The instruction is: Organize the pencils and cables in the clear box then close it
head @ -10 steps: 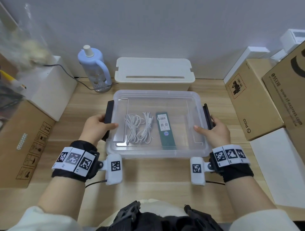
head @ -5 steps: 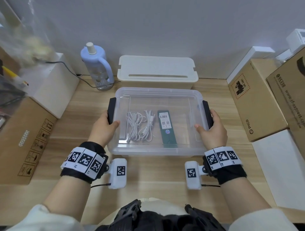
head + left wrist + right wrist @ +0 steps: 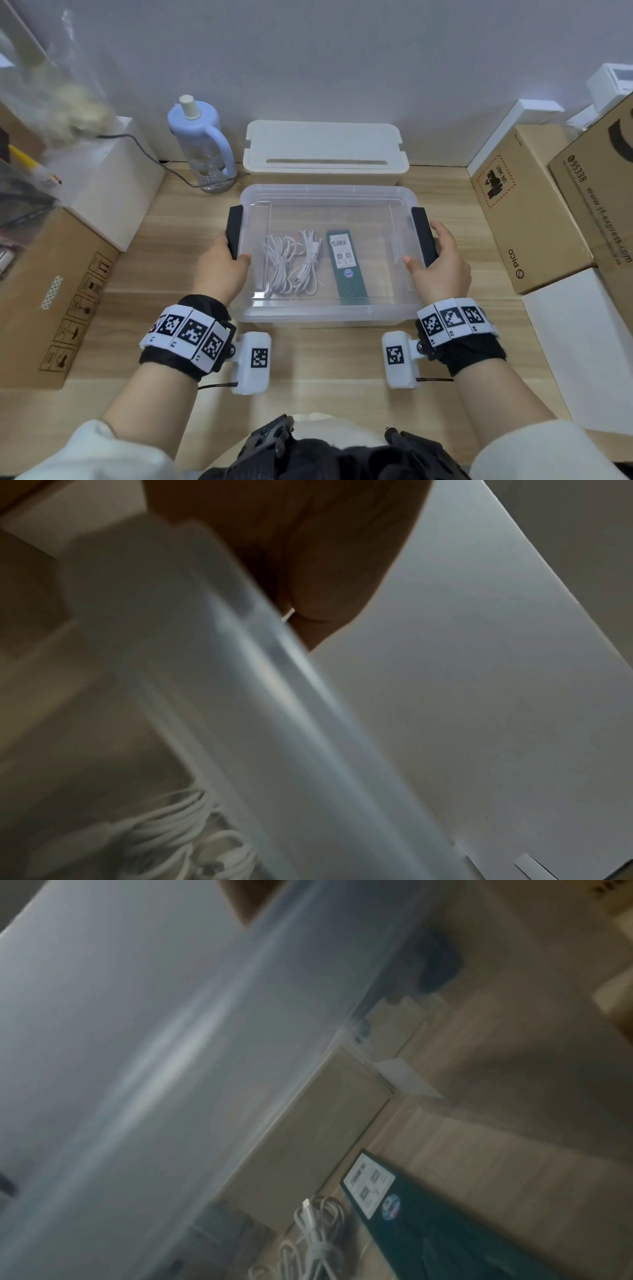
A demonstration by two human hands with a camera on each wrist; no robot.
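Note:
The clear box (image 3: 329, 193) sits on the wooden desk with its clear lid on top. Through the lid I see coiled white cables (image 3: 291, 267) and a dark green pencil case (image 3: 347, 267) lying side by side. My left hand (image 3: 222, 267) grips the black left latch (image 3: 235, 222), thumb on the lid. My right hand (image 3: 442, 263) grips the black right latch (image 3: 422, 228) the same way. The left wrist view shows a finger (image 3: 308, 547) at the blurred lid edge (image 3: 274, 696) above the cables (image 3: 171, 845). The right wrist view shows the cables (image 3: 315, 1231) and the pencil case (image 3: 428, 1218).
A white slotted box (image 3: 325, 150) stands right behind the clear box, with a blue bottle (image 3: 200, 144) to its left. Cardboard boxes (image 3: 527, 205) crowd the right side, and another carton (image 3: 51, 291) and a white box (image 3: 113, 185) the left.
Both hands have slid a little further along the latches, and the latches now lie closer against the box sides. The box and its contents have stayed in place.

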